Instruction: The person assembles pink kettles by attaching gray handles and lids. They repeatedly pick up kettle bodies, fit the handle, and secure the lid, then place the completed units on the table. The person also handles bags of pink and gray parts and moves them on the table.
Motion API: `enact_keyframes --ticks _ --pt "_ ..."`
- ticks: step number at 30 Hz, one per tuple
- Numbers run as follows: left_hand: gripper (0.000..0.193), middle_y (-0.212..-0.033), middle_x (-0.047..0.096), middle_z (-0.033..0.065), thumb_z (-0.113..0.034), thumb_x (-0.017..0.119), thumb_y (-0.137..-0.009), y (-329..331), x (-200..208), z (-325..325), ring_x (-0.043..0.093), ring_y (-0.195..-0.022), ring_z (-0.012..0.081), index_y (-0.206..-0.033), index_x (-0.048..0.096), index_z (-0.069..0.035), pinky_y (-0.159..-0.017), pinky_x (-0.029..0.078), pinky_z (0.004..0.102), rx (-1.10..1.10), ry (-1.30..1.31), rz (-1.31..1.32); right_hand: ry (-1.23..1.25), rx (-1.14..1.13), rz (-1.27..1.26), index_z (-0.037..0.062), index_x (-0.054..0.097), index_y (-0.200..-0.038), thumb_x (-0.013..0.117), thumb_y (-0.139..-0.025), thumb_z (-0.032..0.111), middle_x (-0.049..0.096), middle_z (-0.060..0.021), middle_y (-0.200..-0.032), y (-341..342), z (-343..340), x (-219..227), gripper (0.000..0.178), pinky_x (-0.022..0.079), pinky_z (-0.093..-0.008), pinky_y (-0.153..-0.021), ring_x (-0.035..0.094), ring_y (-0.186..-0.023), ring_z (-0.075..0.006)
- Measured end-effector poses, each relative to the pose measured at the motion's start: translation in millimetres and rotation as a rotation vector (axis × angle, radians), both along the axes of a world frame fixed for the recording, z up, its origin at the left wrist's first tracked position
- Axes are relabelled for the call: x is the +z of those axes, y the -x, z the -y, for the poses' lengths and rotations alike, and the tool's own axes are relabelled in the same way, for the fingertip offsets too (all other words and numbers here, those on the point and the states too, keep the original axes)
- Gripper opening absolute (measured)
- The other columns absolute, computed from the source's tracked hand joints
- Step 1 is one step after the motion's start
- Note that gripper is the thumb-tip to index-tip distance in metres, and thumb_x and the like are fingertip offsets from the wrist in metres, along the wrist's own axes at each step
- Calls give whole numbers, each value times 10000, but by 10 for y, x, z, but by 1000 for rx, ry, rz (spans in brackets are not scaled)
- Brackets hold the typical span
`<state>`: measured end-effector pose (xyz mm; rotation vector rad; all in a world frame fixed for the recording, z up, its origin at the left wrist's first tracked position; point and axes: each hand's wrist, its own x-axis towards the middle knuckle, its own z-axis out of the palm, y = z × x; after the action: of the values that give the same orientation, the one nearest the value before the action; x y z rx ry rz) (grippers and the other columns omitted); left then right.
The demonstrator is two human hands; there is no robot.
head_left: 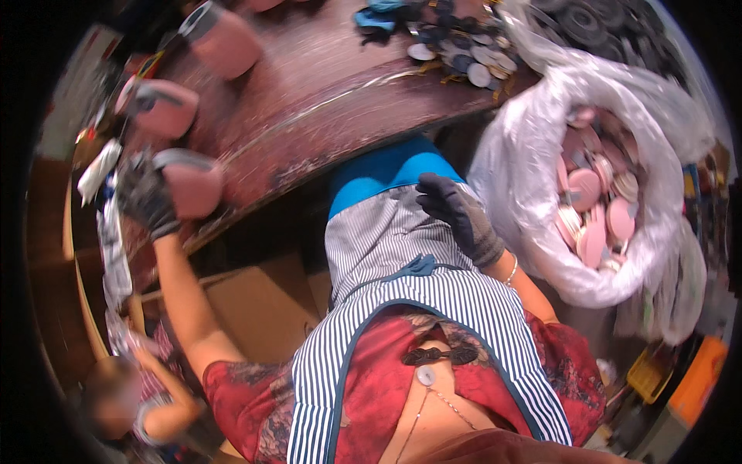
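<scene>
My left hand (145, 197), in a dark glove, reaches out to the left edge of the dark wooden table (309, 93) and rests against a pink cup-shaped holder with a grey rim (192, 183). Two more pink holders (158, 107) (224, 39) stand in a row behind it. My right hand (456, 213), also gloved, hovers over my striped apron (402, 294) with fingers loosely apart and nothing in it. It is close to a large clear plastic bag (533, 139) filled with pink and white round discs (591, 201).
A heap of dark and pale round discs (464, 46) lies at the table's far edge. Another bag of black discs (595, 23) sits at the top right. A cardboard box (255, 301) stands under the table. Another person (131, 394) crouches at the lower left.
</scene>
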<state>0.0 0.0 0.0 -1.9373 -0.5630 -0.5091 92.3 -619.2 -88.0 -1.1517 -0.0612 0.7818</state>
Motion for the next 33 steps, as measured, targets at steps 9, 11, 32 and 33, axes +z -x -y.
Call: enact_keyframes --ticks 9,11,32,33 --pt "871 -1516 384 111 -107 587 -748 24 795 -862 320 -1420 358 -1563 308 -233 -1186 193 523 143 206 -139 217 230 382 -20 497 -1406 520 -1029 225 595 -151 -1328 88 -314 379 450 420 -311 -1066 551 -1230 -205" --pt "818 -1558 394 67 -190 649 -765 -340 740 -679 356 -1412 370 -1537 388 -266 -1167 251 538 -19 369 -127 216 203 129 -7 510 -1403 545 -1013 255 589 -151 -1352 69 -411 392 472 416 -311 -1072 558 -1232 -205" --pt "625 -1472 467 161 -241 604 -1005 -2637 -78 711 585 -1199 292 -1501 338 29 -881 542 314 -749 1334 873 1637 -447 757 140 607 -1347 685 -890 400 661 -132 -1233 -1017 2134 1407 532 481 -354 -949 631 -1101 -265" --pt "657 -1488 455 154 -351 553 -1006 -2769 -58 589 527 -1264 293 -1506 337 16 -991 439 354 -837 1370 867 1819 -274 845 170 591 -1368 694 -864 432 642 -143 -1264 -1047 2187 1272 577 473 -385 -974 612 -1145 -303"
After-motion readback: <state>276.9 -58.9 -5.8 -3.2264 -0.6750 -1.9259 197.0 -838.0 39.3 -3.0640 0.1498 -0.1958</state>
